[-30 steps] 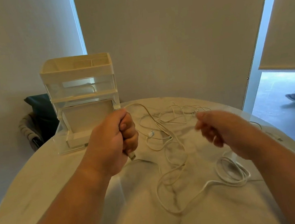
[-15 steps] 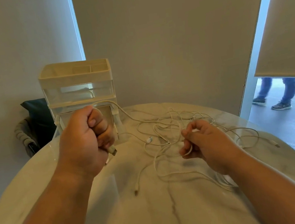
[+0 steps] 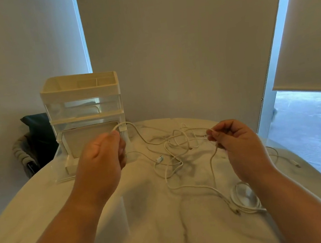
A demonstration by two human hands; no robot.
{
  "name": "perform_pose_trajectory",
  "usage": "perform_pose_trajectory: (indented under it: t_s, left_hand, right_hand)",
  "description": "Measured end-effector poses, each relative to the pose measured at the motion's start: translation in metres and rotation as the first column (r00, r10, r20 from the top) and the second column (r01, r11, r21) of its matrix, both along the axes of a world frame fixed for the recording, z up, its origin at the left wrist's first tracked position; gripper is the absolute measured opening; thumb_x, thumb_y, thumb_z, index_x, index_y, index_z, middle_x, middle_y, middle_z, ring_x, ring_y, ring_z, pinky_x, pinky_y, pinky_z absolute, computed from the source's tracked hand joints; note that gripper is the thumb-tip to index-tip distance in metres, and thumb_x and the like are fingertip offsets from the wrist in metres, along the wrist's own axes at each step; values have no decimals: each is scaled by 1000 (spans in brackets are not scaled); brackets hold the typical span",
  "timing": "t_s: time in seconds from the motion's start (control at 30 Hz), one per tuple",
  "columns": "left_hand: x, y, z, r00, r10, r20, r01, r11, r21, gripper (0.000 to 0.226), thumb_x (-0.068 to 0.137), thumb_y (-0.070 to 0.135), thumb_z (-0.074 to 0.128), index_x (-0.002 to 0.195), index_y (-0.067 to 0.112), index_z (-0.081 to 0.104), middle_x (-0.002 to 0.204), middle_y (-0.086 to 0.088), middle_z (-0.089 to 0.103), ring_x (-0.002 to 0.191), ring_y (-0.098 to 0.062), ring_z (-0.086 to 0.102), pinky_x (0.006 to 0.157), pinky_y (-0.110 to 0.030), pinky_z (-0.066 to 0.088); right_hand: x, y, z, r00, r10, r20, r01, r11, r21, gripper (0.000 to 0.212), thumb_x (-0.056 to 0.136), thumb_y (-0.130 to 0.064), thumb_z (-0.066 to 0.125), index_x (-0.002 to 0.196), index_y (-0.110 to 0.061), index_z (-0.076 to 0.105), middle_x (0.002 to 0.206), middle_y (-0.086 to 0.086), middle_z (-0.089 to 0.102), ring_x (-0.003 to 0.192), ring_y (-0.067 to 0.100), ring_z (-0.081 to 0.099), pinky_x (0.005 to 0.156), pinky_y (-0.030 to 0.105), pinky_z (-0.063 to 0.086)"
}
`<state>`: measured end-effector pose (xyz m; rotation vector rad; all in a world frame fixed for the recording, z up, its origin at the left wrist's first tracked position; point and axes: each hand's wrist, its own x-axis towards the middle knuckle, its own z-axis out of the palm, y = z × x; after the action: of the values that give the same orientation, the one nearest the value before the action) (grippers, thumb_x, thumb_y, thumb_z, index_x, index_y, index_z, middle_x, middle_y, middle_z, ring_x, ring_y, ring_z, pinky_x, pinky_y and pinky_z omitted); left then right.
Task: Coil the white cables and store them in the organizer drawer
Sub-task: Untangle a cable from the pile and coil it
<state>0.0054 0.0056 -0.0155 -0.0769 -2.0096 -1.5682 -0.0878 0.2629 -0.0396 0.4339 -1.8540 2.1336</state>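
The left hand is curled into a fist around a thin white cable. The cable rises from the top of the fist in a smooth arc and drops toward the middle of the table. The right hand pinches a strand between thumb and fingertips, its other fingers loosely bent, and more cord hangs below the pinch. Whether both hands hold 1 and the same cable cannot be told.

Between the hands lies a loose tangle of round, rubbery white cords, and a small square plug rests on the table at its left edge. Nearer the camera, beside the right forearm, a flat round coil lies on the table.

The table is round, pale marble with faint grey veins. At its far left stands the organizer, boxy, with clear plastic walls and a cream open tray on top. Its bottom drawer is pulled out, just behind the left hand. A dark bag sits behind the table.
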Motion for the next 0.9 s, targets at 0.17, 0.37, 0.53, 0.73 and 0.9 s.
perform_pose_trajectory:
  t_s: [0.17,0.37,0.53,0.73,0.9]
  left_hand:
    - [1,3,2,1000,9,13,-8,998,-54,47,103,24,34,58,14,41,52,-2,35,48,-12,34,46,-27,31]
    - [2,6,-2,999,9,52,-1,989,-148,49,104,24,34,60,3,41,51,-3,36,46,-13,33,44,-19,31]
    - [0,4,-5,997,-22,68,35,980,-196,53,103,35,41,56,11,44,50,-4,34,47,-18,31,47,-25,31]
    - [-7,1,-10,983,39,180,22,947,-321,61,101,47,39,64,0,48,52,-3,40,48,-14,38,58,-37,38]
    - [-7,3,-14,926,-17,377,195,878,-438,52,100,51,42,63,17,50,53,3,42,47,-10,38,60,-35,40]
  right_hand:
    - [2,-1,-4,976,-211,-61,216,877,428,8,90,-34,71,98,-36,68,100,-12,70,96,9,65,86,33,54]
    - [50,-40,-7,989,98,113,-148,572,807,28,84,-45,74,109,-34,68,103,-11,66,89,-2,57,81,25,51]
    - [37,-68,-29,997,75,-5,-4,120,993,38,89,-55,59,120,-33,64,121,-10,65,111,17,60,95,37,49]
    - [34,-46,-10,940,220,-259,122,493,862,13,95,-32,63,96,-29,76,82,-17,55,83,-1,52,77,15,40]
    - [40,-23,8,866,-25,-499,259,877,405,20,93,-15,66,89,-35,71,85,-12,65,88,7,64,77,8,43]
